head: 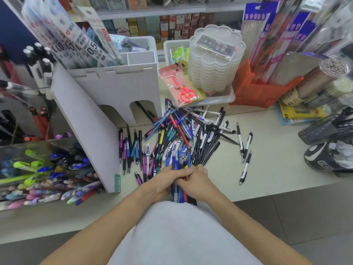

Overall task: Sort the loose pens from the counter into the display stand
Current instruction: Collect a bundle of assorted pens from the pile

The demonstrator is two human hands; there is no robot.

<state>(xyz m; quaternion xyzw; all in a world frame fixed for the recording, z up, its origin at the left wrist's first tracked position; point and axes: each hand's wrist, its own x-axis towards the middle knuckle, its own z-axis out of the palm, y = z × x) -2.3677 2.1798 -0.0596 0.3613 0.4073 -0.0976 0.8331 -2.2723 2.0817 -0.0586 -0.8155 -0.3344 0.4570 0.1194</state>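
Hands meet at the near edge of a pale shop counter (267, 169). The left hand (164, 183) and right hand (198, 185) both curl around one thick bundle of blue and black plastic pens (180, 188), held against the person's grey shirt. Just beyond lies a sprawling heap of loose mixed-colour pens (181, 138). The white board display stand (107, 104) rises on the left, touching the heap.
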